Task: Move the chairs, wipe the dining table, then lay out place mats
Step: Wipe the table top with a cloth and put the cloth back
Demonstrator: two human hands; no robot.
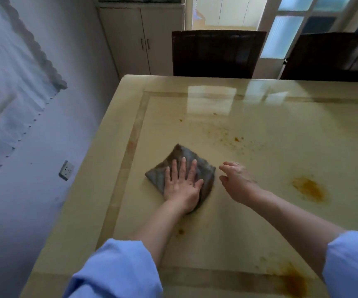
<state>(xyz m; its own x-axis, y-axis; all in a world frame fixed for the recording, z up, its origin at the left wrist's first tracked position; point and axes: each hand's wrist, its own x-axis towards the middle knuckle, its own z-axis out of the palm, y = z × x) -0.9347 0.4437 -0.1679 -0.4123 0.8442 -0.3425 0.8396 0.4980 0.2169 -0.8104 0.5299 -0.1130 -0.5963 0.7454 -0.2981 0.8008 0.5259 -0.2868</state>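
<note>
On dining table (281, 117), near its left edge: folded grey cloth (181, 166) pinned under flat, open left hand (182, 186); right hand (235, 181) beside, loose, empty. Risk: dragging orange stains (308, 188) into smears with a soiled cloth.

no readable text, no labels, no brands, no numbers

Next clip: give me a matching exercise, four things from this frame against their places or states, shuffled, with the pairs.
Things:
1. left hand
2. right hand
3. grey cloth
4. orange stain

States:
A. lies on the table, right of both hands
B. flat on the cloth, fingers spread
C. open, beside the cloth, holding nothing
D. folded, pressed under a palm

Pairs: 1-B, 2-C, 3-D, 4-A
</note>
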